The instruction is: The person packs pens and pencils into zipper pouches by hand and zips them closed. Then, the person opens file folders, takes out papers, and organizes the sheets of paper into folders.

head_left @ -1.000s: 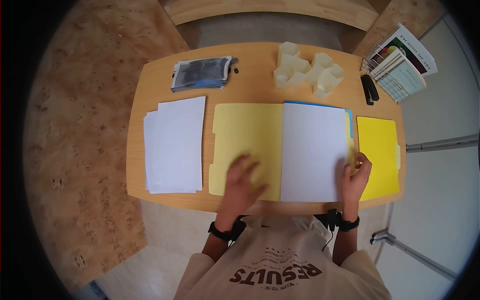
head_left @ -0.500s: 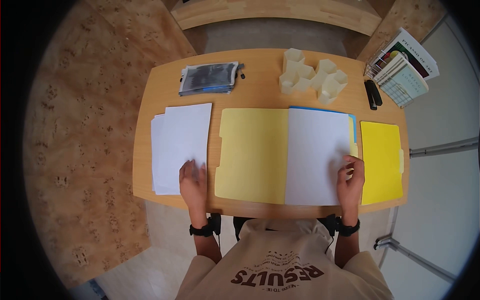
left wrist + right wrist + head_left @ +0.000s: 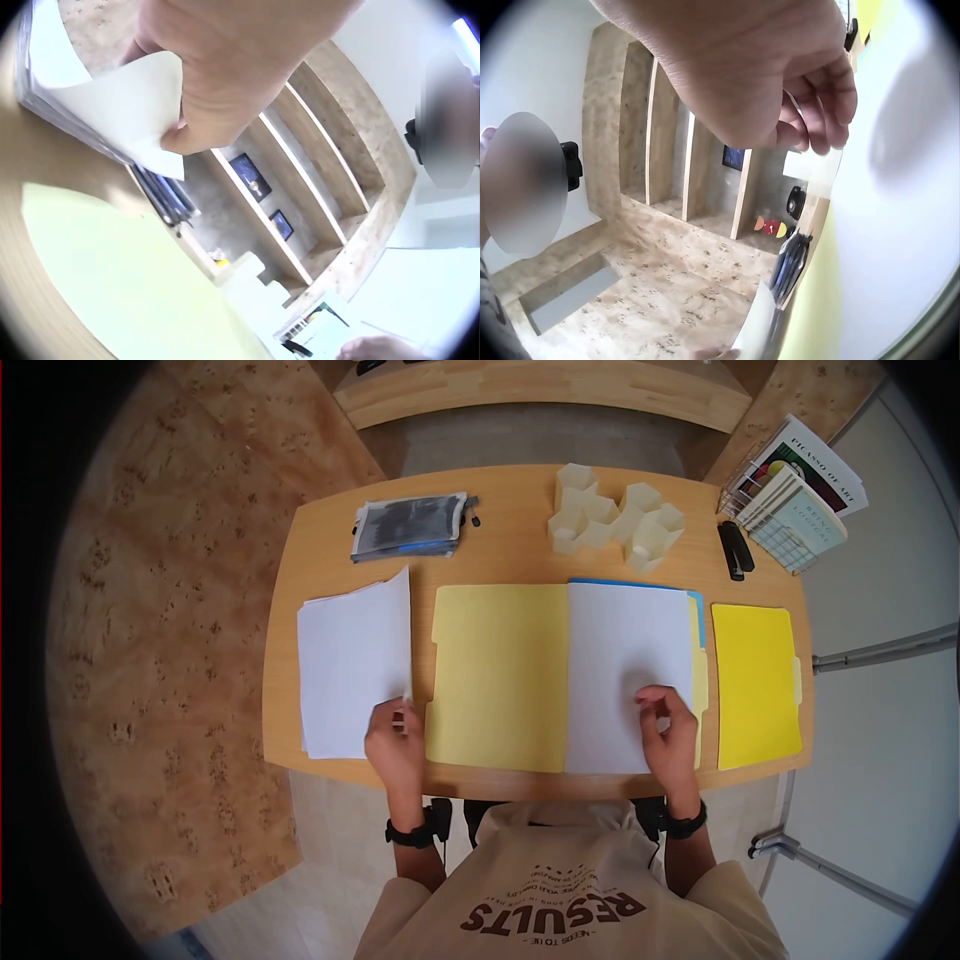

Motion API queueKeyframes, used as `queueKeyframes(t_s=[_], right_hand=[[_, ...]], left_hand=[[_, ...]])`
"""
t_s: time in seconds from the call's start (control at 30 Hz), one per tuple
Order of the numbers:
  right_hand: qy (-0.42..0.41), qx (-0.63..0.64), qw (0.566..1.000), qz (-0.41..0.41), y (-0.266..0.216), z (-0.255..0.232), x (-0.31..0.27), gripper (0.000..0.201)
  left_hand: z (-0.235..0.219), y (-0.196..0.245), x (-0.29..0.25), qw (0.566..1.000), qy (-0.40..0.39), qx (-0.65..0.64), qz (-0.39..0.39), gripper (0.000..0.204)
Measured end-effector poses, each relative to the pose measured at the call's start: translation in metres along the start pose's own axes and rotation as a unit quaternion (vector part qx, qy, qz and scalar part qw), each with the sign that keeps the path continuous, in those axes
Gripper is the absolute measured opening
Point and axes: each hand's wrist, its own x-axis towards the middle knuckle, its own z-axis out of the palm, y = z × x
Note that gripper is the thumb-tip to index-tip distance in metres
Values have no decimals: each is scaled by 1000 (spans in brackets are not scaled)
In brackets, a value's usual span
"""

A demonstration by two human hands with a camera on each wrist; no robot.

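Note:
My left hand pinches the right edge of the top white sheet on the paper stack. In the left wrist view that edge curls up between thumb and fingers, lifted off the sheets under it. My right hand hovers over the white paper in the opened folder, its fingers loosely bent and nothing in them; its shadow falls on the page. The folder's pale yellow left side lies flat and bare. A blue edge shows behind the white paper.
A bright yellow folder lies at the right. Along the back are zippered pouches, pale hexagonal holders, a black stapler and a wire rack with books. The table's front edge is close to my body.
My left hand has moved left from the open folder to the paper stack and raised the top sheet's edge. My right hand has shifted left from the folder's right edge over the white paper.

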Motion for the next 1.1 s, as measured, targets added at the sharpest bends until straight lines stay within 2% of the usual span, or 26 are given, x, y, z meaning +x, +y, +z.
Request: queueKeyframes(t_s=[0.07,0.1,0.17,0.27,0.3,0.33,0.37,0.4,0.43,0.5,0.57,0.6,0.67,0.7,0.73,0.8,0.83,0.9,1.1], right_hand=[[-118,143,982,25,1,10,-3,24],[-118,141,983,25,-5,14,-4,24],[-233,245,937,84,-19,23,-7,27],[-258,219,935,104,-25,33,-9,32],[-189,174,963,82,-19,42,-13,30],[-187,173,964,82,-17,40,-11,30],[-158,64,982,79,-16,37,-9,27],[-128,-44,988,75,-15,34,-7,24],[-68,-35,997,29,-4,34,-7,16],[-54,-44,997,45,7,19,-2,15],[-11,-29,998,62,24,4,3,12],[17,-5,998,64,36,-1,5,11],[26,-19,997,72,51,-14,9,12],[52,-3,995,84,56,-18,11,13],[77,12,992,95,61,-21,12,14],[84,39,992,88,69,-22,14,15],[90,42,991,92,72,-23,14,15],[97,44,990,95,72,-24,15,15],[123,27,986,105,62,-20,16,15]], left_hand=[[2,27,-16,993,-78,-89,19,12],[10,38,-28,987,-107,-111,56,14],[24,63,-53,964,-171,-160,125,17],[29,101,-86,916,-297,-197,181,23],[31,106,-89,916,-297,-199,183,23],[33,110,-92,892,-315,-206,251,25],[34,111,-93,864,-330,-211,317,27],[34,109,-91,863,-331,-212,317,27],[33,105,-89,855,-357,-200,319,28],[33,92,-82,847,-382,-187,319,30],[35,77,-72,883,-336,-147,293,36],[35,72,-68,883,-336,-147,292,36],[35,64,-58,910,-281,-109,285,44],[35,59,-54,906,-297,-104,284,57],[35,60,-52,906,-297,-104,284,57],[35,62,-50,890,-324,-107,302,70],[36,62,-51,890,-324,-107,302,70],[42,63,-55,864,-375,-118,314,82],[51,67,-66,841,-383,-150,351,86]])
